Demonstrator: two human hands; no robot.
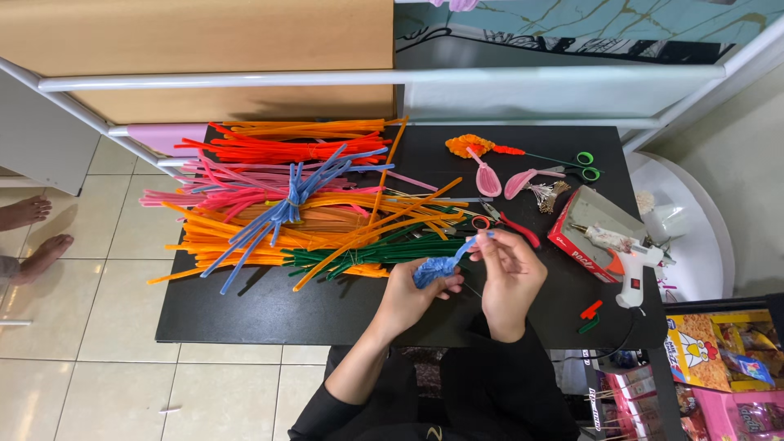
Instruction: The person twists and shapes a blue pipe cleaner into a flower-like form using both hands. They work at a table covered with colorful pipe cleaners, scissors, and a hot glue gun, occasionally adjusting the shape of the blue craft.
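Blue pipe-cleaner bundle (435,269) gripped by left hand (412,296); right hand (508,273) pinches its end.

**Packages around the worktop**

A red and white cardboard box (581,237) is lying tilted at the right side of the black worktop (269,310), its grey inner flap facing up. Beyond the worktop's right corner, a yellow snack box (698,351) with a cartoon picture is sitting beside blue wrapped packets (747,366), with pink packaging (735,416) showing just below them.
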